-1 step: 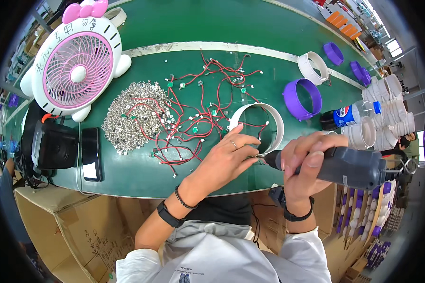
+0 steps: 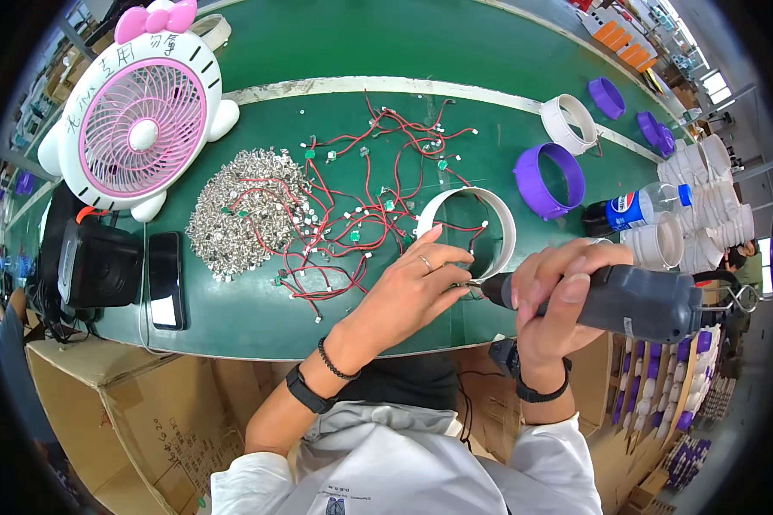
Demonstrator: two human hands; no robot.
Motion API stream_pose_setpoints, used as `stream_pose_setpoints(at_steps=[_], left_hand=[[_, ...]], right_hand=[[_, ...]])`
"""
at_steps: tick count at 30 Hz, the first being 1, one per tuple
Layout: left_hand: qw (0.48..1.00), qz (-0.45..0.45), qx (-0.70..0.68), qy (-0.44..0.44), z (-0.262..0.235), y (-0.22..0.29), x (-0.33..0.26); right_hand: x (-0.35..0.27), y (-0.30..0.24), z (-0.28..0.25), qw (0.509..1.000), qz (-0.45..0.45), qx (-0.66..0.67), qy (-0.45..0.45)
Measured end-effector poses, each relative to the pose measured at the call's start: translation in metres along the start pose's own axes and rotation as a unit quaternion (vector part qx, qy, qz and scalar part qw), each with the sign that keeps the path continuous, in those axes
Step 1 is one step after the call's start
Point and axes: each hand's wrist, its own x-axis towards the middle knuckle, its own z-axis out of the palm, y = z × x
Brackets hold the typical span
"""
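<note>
Dark-grey power screwdriver (image 2: 648, 302) at a round white plastic ring (image 2: 508, 232)
Right hand (image 2: 558, 292) grips the screwdriver; left hand (image 2: 410, 290) holds the ring.

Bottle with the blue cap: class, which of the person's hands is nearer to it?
The right. The right hand, around the grey power tool, is below and left of the bottle; the left hand, at the white ring, is farther left.
</note>
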Motion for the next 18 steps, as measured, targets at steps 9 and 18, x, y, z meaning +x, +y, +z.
stream_pose_setpoints(at_steps=[9,18], left_hand=[[1.000,0.014,0.000,-0.002,-0.002,0.000,0.001],[0.998,-0.045,-0.003,0.036,-0.014,0.030,0.032]], right_hand=[[0.003,-0.002,0.000,0.998,-0.034,-0.056,-0.013],[0.020,-0.033,-0.032,0.988,-0.086,0.026,0.129]])
